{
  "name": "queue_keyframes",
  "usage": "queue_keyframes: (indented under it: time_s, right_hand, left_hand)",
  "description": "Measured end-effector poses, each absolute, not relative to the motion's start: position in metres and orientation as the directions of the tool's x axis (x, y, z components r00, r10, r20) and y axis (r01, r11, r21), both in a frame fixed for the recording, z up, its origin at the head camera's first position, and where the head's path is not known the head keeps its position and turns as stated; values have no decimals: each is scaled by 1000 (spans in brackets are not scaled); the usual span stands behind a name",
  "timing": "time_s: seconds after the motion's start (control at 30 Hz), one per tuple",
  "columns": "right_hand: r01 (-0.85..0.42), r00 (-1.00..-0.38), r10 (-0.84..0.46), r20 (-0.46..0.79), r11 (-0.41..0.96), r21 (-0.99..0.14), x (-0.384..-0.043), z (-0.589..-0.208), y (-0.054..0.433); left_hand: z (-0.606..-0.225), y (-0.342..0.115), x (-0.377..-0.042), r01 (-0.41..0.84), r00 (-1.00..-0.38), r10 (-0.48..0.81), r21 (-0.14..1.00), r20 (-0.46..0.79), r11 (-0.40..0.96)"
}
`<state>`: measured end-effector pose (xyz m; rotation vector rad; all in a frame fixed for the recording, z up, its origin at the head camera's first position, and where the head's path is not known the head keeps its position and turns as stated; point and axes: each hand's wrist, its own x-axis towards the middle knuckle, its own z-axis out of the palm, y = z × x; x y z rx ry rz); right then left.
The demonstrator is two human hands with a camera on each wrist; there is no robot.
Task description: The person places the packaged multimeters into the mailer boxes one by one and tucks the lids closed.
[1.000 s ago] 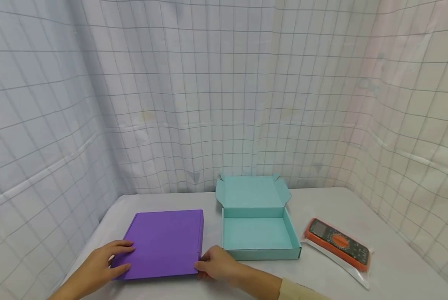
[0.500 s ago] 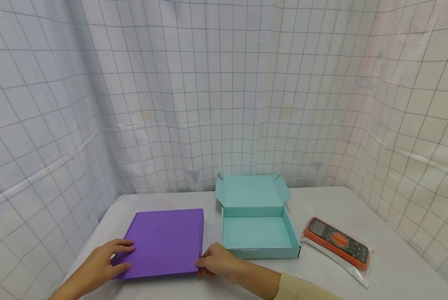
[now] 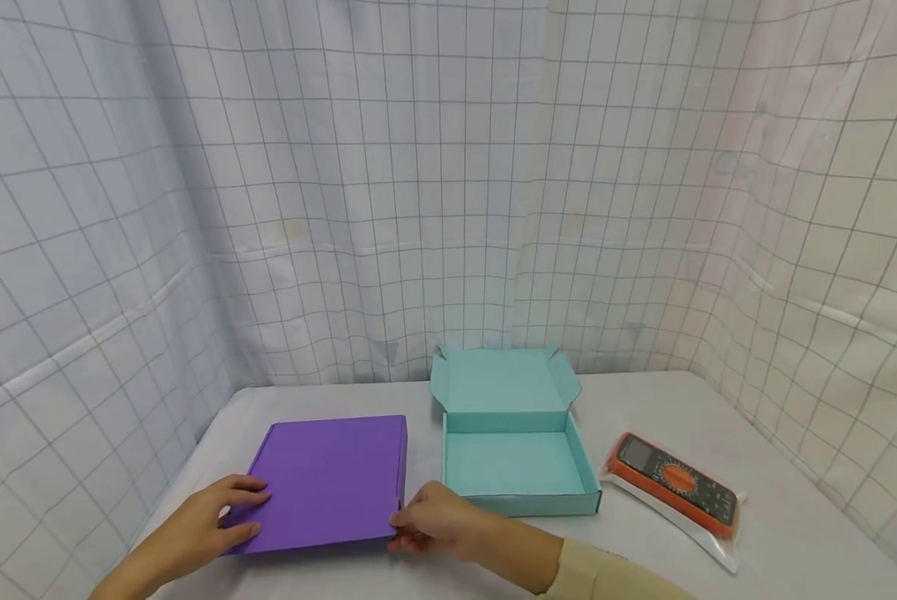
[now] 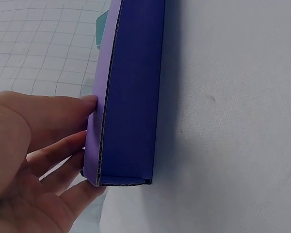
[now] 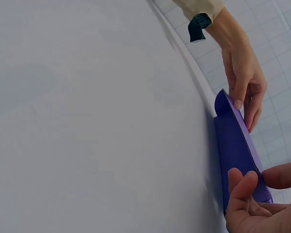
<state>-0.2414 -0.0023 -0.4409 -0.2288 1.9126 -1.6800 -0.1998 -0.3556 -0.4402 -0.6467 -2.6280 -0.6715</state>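
A purple cardboard box (image 3: 328, 483) lies at the left of the table, its lid over it and the lid's front edge raised a little. My left hand (image 3: 204, 521) rests on the lid's left front part; in the left wrist view its thumb and fingertips touch the purple top near the edge. My right hand (image 3: 433, 521) pinches the lid's right front corner, thumb on top and fingers in front, as the right wrist view shows. The box's dark front side (image 4: 133, 97) faces the left wrist camera. The inside of the box is hidden.
A teal cardboard box (image 3: 519, 505) stands with its lid up, just right of and behind my right hand. Further right lies an orange and black multimeter (image 3: 677, 481) in a clear plastic bag. Gridded white curtains (image 3: 478, 208) enclose the table (image 3: 643, 567) at the back and sides.
The lid's front right corner has risen slightly, with my right hand pinching it. My left hand stays in the same place on the lid. The teal box and multimeter have not moved.
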Motion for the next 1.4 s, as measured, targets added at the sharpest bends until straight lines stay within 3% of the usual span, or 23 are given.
queue_keyframes:
  time_s: [0.37,0.6,0.8,0.97,1.07,1.17,1.4]
  right_hand:
    - [-62,-872,-461,-165,439,-897,-242,-445,-4]
    - [-213,-868,-492,-70,495,-842,-241,-445,-3]
    - [-461,-794,-603,79,514,-723,-246,-432,6]
    - [-759,-620,-737,270,474,-447,-263,-417,10]
    - [-836,-538,-808,239,474,-278,-271,-413,7]
    - [-855,-513,-847,139,490,-168,-277,-415,3]
    - [-873,-482,-873,70,472,-124,-284,-421,-3]
  left_hand:
    - [-438,-354,-197,485,-852,319,397,415,779]
    - [-436,-354,-195,472,-866,322,414,383,778]
    - [-440,-355,-195,505,-844,320,436,431,745]
    - [-441,-360,-195,512,-850,340,481,402,712]
    - [-441,-362,-196,527,-844,356,490,401,695]
    - [-442,-362,-197,554,-818,361,445,448,704]
    - [-448,-361,-196,603,-758,358,378,545,703]
